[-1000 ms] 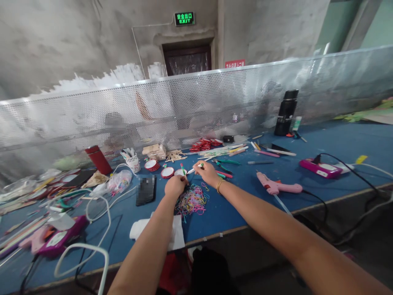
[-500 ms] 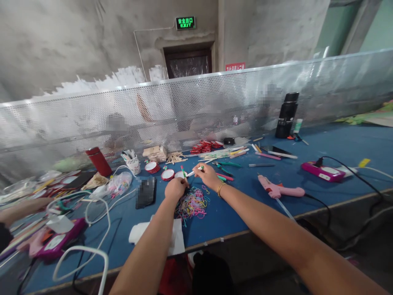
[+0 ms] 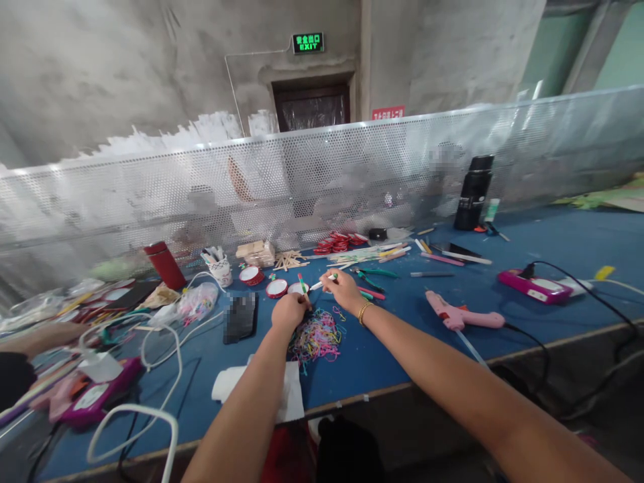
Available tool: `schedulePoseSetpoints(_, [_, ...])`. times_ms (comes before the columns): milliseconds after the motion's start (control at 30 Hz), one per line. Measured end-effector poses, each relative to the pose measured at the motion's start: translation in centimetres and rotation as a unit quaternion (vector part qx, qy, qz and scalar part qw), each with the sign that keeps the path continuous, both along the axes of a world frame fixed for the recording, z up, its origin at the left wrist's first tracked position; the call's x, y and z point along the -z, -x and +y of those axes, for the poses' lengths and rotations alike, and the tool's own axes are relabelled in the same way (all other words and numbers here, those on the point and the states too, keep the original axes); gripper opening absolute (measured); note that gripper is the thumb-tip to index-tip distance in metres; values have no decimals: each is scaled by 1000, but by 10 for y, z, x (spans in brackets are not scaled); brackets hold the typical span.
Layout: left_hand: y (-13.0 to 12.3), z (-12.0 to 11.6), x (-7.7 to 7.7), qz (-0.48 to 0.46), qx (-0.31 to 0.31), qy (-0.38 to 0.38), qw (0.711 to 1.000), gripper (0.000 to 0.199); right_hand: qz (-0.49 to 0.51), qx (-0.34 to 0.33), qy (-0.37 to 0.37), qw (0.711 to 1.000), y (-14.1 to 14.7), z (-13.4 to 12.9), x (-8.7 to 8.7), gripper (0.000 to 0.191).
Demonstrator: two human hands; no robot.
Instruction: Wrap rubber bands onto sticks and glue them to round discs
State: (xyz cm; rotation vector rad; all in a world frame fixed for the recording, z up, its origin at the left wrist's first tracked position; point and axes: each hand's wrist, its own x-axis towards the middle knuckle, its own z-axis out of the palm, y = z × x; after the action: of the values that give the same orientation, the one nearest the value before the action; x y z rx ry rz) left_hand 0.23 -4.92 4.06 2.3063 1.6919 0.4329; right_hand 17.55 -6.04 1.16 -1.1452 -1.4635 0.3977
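Observation:
My left hand (image 3: 290,312) is closed round a small stick (image 3: 302,282) with a red tip and a green band, held upright. My right hand (image 3: 342,290) pinches a white marker pen (image 3: 318,285) with a green end, its other end pointing at the stick. Whether the pen touches the stick is too small to tell. Just below my hands lies a loose pile of coloured cords (image 3: 316,339). Behind the left hand sit round red-rimmed pieces with white tops, one of them (image 3: 276,288) close to the stick.
A black phone (image 3: 240,318) and white paper (image 3: 292,396) flank my left arm. At right are a pink glue gun (image 3: 460,314), a purple device (image 3: 534,286) and a black bottle (image 3: 473,193). Green-handled pliers (image 3: 376,273) lie behind my right hand. Another person's arm (image 3: 45,339) reaches in at left.
The whole view has shifted slightly. Both hands keep almost the same place, still holding the stick and the marker pen. The other person's arm at left has moved a little.

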Motion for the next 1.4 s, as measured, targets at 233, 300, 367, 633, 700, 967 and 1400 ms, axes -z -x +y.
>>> schedulePoseSetpoints(233, [-1,-1,-2,3,-3,3,1000,19,24,-24,-5,999,3,1,1,25])
schedulePoseSetpoints(300, [-1,-2,-2,5,-2,1,1000,20,24,-32,-7,999,3,1,1,25])
schedulePoseSetpoints(367, [-1,-1,-2,6,0,1,1000,20,21,-34,-6,999,3,1,1,25])
schedulePoseSetpoints(633, [0,2,1,9,13,-7,1000,19,7,-24,2,1000,3,2,3,24])
schedulePoseSetpoints(700, [1,2,2,8,13,-7,1000,19,7,-17,4,1000,3,3,4,23])
schedulePoseSetpoints(967, [1,-1,1,-6,4,-1,1000,18,28,-26,-3,999,2,2,5,25])
schedulePoseSetpoints(1400, [1,-3,0,-4,-6,11,1000,18,58,-23,12,998,4,5,4,26])
